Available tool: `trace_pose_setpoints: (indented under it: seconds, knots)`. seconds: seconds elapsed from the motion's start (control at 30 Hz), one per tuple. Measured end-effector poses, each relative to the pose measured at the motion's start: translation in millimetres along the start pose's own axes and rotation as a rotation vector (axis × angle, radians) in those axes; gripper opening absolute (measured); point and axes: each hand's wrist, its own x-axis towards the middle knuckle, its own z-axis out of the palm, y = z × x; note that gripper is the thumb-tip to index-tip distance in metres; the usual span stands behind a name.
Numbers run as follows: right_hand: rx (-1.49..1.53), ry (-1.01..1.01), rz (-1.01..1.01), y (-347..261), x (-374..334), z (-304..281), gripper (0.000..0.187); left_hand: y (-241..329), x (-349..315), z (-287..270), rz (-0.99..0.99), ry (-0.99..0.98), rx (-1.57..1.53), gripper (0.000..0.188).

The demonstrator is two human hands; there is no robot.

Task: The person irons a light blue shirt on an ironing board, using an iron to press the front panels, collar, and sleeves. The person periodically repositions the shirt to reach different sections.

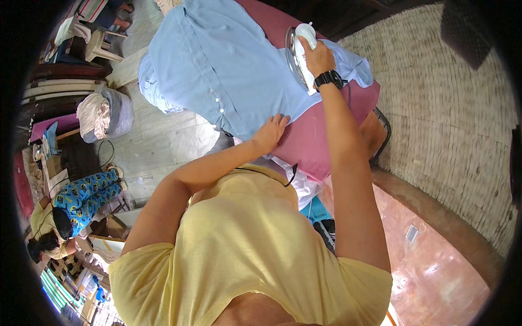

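Note:
A light blue button-up shirt [239, 60] lies spread over a maroon-covered ironing board [310, 133]. My right hand [319, 57], with a black watch on the wrist, is closed round the handle of a white clothes iron [303, 60]. The iron rests on the shirt near its right side, and part of the sleeve hangs beyond it. Flat on the shirt's near edge lies my left hand [272, 132], fingers stretched out and holding nothing. A row of small white buttons [217, 100] shows on the shirt to the left of that hand.
A bag of clothes [111, 114] stands on the tiled floor at the left. Beyond it are a plastic stool [102, 46] and another person in patterned blue trousers [89, 198]. A woven wall or mat surface [435, 114] borders the board on the right.

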Motion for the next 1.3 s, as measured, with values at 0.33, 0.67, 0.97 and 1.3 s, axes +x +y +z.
trace_pose_setpoints:
  seconds: [0.33,0.67,0.97,1.3]
  knots:
    - [0.063,-0.057,0.03,29.2,-128.2,-17.3,0.065,15.5,-4.2,-39.2,-0.19,-0.09,-0.146,0.05]
    - [-0.002,-0.064,-0.085,50.1,-145.1,-24.5,0.061,-73.1,78.6,-92.0,-0.038,0.657,-0.034,0.04]
    - [0.009,-0.067,-0.17,28.1,-69.4,-17.2,0.063,-159.2,160.5,-137.2,-0.034,0.309,0.445,0.029]
    - [0.023,-0.066,-0.141,13.9,-38.3,-7.3,0.062,-178.6,162.6,-132.1,-0.11,0.336,0.14,0.02]
